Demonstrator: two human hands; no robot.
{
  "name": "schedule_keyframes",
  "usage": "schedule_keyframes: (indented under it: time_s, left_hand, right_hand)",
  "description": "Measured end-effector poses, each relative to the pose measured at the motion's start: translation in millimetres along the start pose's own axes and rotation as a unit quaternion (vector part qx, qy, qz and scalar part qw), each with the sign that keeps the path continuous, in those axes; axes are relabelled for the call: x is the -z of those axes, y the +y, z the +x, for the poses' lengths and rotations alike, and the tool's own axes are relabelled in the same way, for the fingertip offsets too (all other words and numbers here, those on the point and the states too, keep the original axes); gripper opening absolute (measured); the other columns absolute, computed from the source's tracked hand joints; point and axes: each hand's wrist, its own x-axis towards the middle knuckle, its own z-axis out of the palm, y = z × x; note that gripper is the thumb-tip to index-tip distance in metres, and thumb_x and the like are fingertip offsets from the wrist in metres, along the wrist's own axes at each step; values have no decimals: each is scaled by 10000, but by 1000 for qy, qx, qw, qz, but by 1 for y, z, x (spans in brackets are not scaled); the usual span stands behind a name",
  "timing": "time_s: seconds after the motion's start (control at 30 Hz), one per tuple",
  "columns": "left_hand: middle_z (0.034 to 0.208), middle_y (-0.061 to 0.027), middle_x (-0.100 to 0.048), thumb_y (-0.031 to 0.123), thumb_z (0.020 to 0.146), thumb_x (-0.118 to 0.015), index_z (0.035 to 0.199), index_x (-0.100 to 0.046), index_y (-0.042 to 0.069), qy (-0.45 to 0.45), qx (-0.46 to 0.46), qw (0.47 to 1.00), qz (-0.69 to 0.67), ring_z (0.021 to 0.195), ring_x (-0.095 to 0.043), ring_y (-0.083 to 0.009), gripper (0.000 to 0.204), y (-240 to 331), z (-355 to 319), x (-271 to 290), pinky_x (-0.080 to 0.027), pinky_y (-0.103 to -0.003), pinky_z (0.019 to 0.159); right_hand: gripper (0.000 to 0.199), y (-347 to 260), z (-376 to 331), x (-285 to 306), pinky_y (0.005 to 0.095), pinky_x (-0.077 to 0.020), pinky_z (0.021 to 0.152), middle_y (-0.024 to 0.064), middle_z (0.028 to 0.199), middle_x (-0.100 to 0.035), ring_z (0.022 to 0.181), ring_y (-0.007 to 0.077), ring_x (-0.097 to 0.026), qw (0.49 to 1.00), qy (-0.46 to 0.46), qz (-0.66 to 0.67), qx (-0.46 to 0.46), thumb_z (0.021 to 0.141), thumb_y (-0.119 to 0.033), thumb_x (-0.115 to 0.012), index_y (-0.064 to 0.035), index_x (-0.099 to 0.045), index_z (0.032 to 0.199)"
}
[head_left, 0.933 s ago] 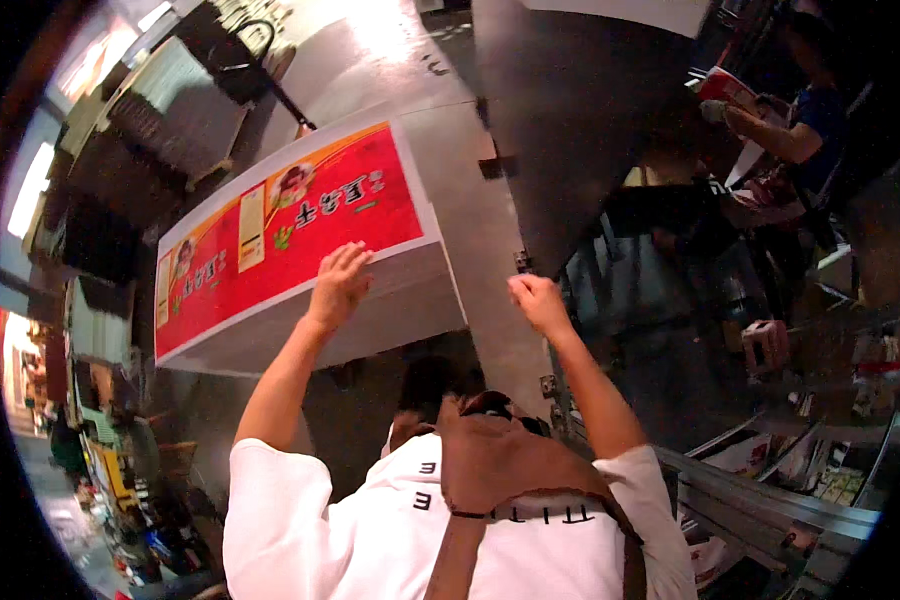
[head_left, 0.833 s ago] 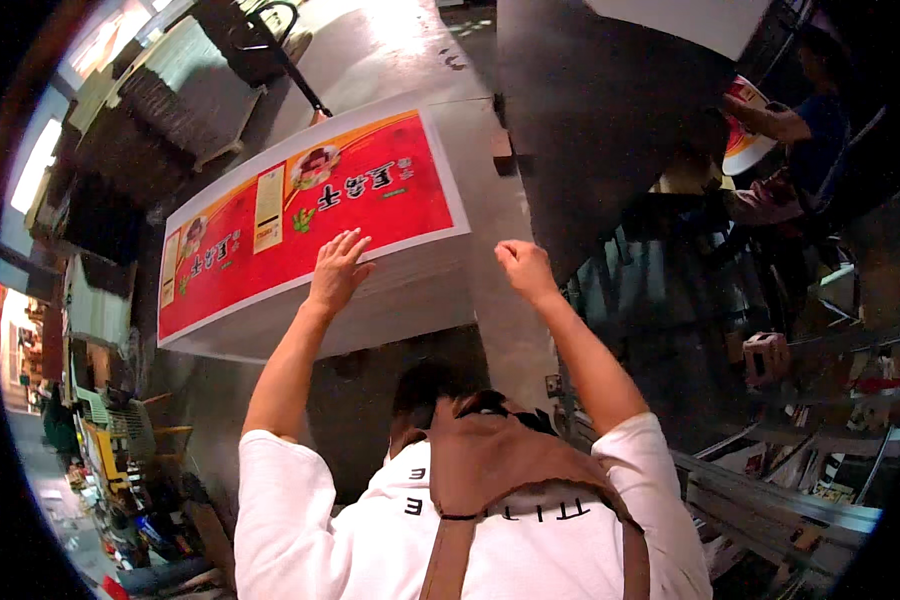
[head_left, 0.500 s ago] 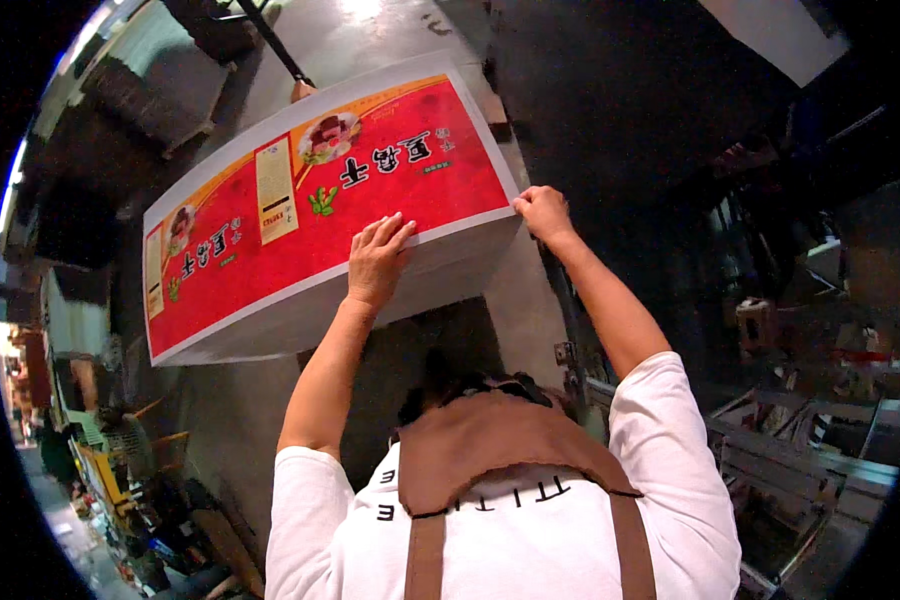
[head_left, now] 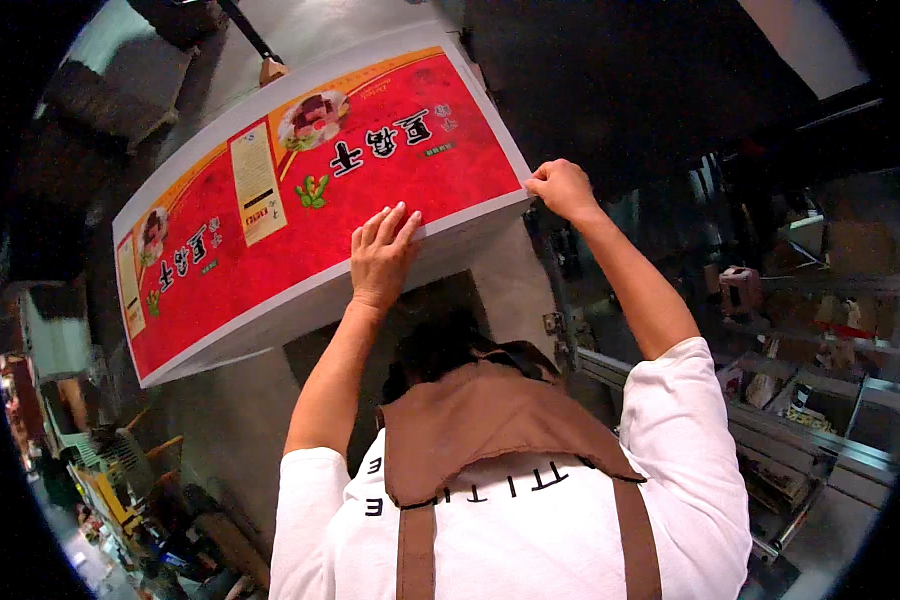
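A person in a white shirt [head_left: 510,540] and brown apron straps [head_left: 480,420] works at one stack of large red printed sheets [head_left: 310,190], two hands on it. The left hand [head_left: 382,255] lies flat, fingers spread, on the stack's near edge, its grip open and only pressing. The right hand [head_left: 562,187] pinches the stack's near right corner, grip closed on the sheets. Compared with a moment ago, both hands sit nearer the stack's near edge and right corner, and the stack fills more of the view. The stack rests ahead of the person, its long axis running from near left to far right, its print upside down to the viewer. To the right stands a grey metal machine frame [head_left: 820,440]; at far left, a dark pallet stack [head_left: 120,80].
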Motion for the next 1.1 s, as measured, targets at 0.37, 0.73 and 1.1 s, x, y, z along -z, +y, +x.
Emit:
schedule_keyframes:
  time_s: [0.37, 0.73, 1.1]
  left_hand:
    - [1202, -21, -503, 181, 674, -674, 1142, -547, 198, -8, 2, 1000, 2, 1103, -465, -231, 485, 8, 2, 3, -368, -372, 911]
    - [921, -105, -596, 123, 765, -622, 887, -582, 53, 67, 16, 971, -229, 899, -566, -259, 146, 42, -3, 9, -453, -347, 782]
    - [1113, -48, -549, 380, 767, -640, 1138, -481, 93, 400, 364, 256, -801, 1030, -513, -195, 495, -54, -48, 44, -402, -360, 934]
  right_hand:
    - [217, 10, 14, 4, 382, -487, 704, 148, 759, -636, 727, 302, -618, 998, 5, 13, 59, 655, -255, -610, -59, -673, 723]
    - [333, 7, 31, 15, 270, -439, 489, 43, 729, -582, 577, 128, -544, 820, -258, 502, -100, 798, -321, -591, -4, -577, 900]
    - [274, -4, 27, 43, 220, -418, 485, 19, 760, -567, 602, 96, -515, 813, -181, 553, 24, 840, -288, -534, -40, -546, 957]
